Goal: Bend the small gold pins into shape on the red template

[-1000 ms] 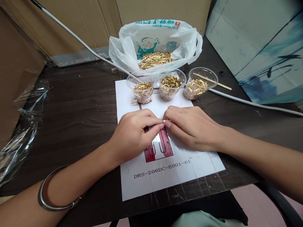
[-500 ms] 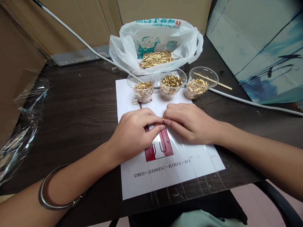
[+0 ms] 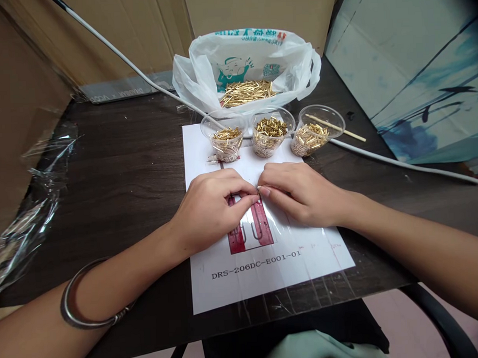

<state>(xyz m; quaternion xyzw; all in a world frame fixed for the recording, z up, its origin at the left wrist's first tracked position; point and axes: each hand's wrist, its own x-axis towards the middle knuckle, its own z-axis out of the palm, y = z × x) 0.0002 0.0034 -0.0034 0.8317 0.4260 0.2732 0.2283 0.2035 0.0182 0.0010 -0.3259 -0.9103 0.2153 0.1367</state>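
Pin (image 3: pixel 258 189), tiny and brass, sits pinched between left hand (image 3: pixel 211 208) and right hand (image 3: pixel 298 192) fingertips over the sheet (image 3: pixel 266 272); best kept low, pressed gently.

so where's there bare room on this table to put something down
The widest bare patch of table lies left of the white sheet, between the crumpled film and the left hand. A smaller patch lies right of the sheet, beyond the cable. It is crowded around the three cups, the bag and both hands, right hand included.
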